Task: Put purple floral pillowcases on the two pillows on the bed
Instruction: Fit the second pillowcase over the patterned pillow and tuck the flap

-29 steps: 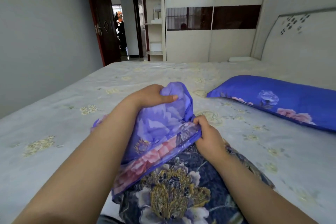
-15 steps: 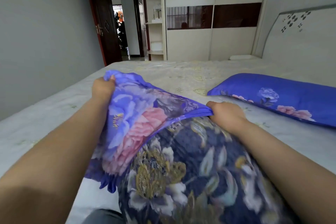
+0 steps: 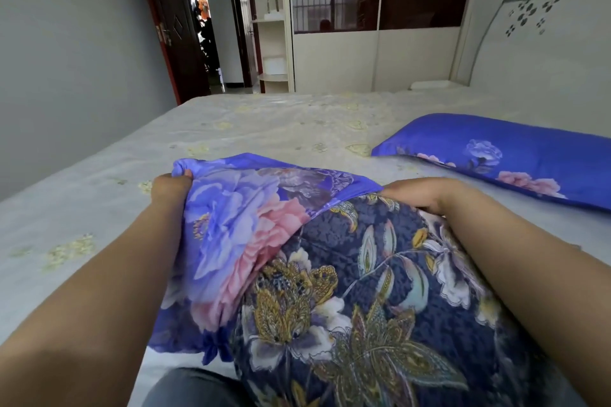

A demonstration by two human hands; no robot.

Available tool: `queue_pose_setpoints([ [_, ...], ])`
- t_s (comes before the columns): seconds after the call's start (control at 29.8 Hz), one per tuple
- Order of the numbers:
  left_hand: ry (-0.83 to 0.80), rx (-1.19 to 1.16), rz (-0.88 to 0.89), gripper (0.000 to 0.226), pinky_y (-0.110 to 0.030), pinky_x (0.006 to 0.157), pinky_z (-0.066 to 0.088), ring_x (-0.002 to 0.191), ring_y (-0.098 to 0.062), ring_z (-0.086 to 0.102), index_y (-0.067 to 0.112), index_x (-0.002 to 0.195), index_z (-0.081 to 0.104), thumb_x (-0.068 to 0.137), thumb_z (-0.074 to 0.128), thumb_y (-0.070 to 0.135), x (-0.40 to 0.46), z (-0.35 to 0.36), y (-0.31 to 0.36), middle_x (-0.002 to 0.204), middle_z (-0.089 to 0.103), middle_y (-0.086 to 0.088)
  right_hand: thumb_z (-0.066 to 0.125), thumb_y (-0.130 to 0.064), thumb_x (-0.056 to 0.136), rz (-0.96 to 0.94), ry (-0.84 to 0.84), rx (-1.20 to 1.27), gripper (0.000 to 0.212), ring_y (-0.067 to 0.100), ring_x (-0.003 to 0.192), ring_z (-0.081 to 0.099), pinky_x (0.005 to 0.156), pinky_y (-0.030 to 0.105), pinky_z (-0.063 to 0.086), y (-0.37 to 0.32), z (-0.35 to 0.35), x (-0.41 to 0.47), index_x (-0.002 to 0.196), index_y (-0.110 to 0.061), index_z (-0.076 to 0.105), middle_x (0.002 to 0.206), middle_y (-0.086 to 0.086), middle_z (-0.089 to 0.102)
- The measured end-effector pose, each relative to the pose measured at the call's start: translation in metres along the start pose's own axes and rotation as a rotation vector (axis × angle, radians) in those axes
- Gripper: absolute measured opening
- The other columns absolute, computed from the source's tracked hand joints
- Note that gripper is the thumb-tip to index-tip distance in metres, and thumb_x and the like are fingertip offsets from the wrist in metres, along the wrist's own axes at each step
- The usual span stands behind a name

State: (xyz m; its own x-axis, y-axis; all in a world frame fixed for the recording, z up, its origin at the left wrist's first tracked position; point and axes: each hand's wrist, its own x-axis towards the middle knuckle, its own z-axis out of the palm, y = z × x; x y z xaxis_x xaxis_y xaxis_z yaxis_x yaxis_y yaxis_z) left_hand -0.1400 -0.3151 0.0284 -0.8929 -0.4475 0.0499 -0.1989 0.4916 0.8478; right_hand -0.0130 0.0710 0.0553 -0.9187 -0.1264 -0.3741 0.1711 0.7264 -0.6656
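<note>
A dark blue flowered pillow (image 3: 380, 301) lies against my lap at the bottom centre. A purple floral pillowcase (image 3: 238, 225) is drawn over its far end and hangs down its left side. My left hand (image 3: 170, 187) grips the case's far left corner in a fist. My right hand (image 3: 420, 193) holds the case's edge at the pillow's upper right, its fingers curled under the fabric. A second pillow (image 3: 509, 158) in a purple floral case lies flat at the right, near the headboard.
The bed (image 3: 264, 122) carries a pale sheet with faint yellow flowers. The headboard (image 3: 545, 49) rises at the right, a wardrobe (image 3: 380, 56) stands beyond the bed, and an open dark door (image 3: 178, 26) is at the back left. My knee (image 3: 191, 387) shows at the bottom.
The bunched pillowcase has been spread wide over the pillow's end. My left hand moved out to the left, my right hand to the right, and the pillow came up closer to me.
</note>
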Motion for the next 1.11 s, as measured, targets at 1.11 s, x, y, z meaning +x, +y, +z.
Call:
queue_pose_setpoints([
  [1.11,0.158,0.303,0.602,0.045,-0.045,0.097,0.042,0.116,-0.034,0.053,0.013,0.121,0.058,0.091,0.039,0.041,-0.107,0.019,-0.065,0.128,0.058,-0.011,0.059,-0.016,0.091,-0.409,0.421,0.549,0.042,0.013,0.105,0.062,0.091,0.028,0.049,-0.090,0.164,0.029,0.132,-0.013,0.047,0.118,0.001,0.065],
])
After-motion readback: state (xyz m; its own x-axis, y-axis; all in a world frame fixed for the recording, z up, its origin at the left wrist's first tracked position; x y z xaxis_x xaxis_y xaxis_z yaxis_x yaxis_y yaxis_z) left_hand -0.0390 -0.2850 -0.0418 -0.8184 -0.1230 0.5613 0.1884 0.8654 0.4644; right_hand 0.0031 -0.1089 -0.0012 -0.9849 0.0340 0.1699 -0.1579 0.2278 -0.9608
